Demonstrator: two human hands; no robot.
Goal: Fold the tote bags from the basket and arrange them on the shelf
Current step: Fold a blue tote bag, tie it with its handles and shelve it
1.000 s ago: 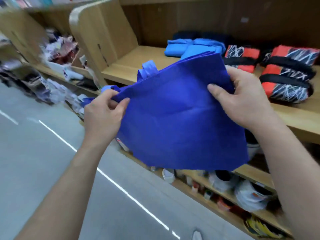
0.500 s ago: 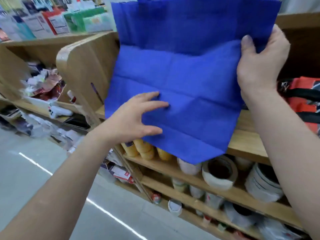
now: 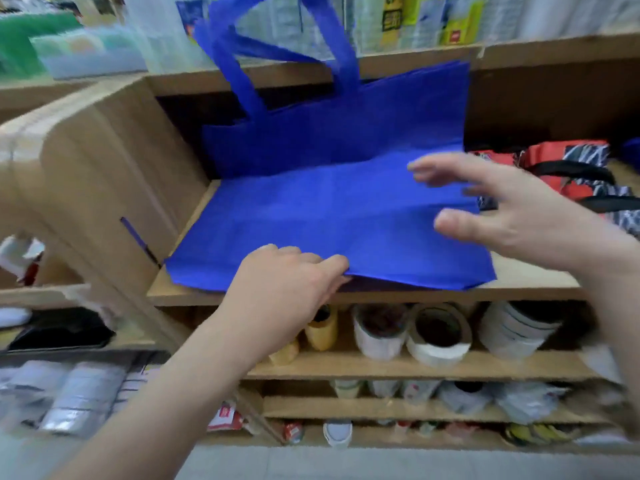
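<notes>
A royal-blue tote bag (image 3: pixel 322 216) lies spread on the wooden shelf (image 3: pixel 530 284). Its lower half is flat on the board. Its upper half with the two handles stands up against the shelf's back. My left hand (image 3: pixel 287 282) grips the bag's front edge at the shelf lip, fingers curled over the fabric. My right hand (image 3: pixel 512 216) hovers above the bag's right side with fingers spread, blurred by motion and holding nothing. The basket is out of view.
Folded red, black and white patterned bags (image 3: pixel 581 174) lie on the same shelf to the right. A wooden side panel (image 3: pixel 104 188) bounds the shelf on the left. Tape rolls (image 3: pixel 438 336) and jars fill the shelves below. Packaged goods stand on the board above.
The bag came down from being held up in the air and now lies on the shelf. My right hand let go of its top corner. My left hand moved to the front edge.
</notes>
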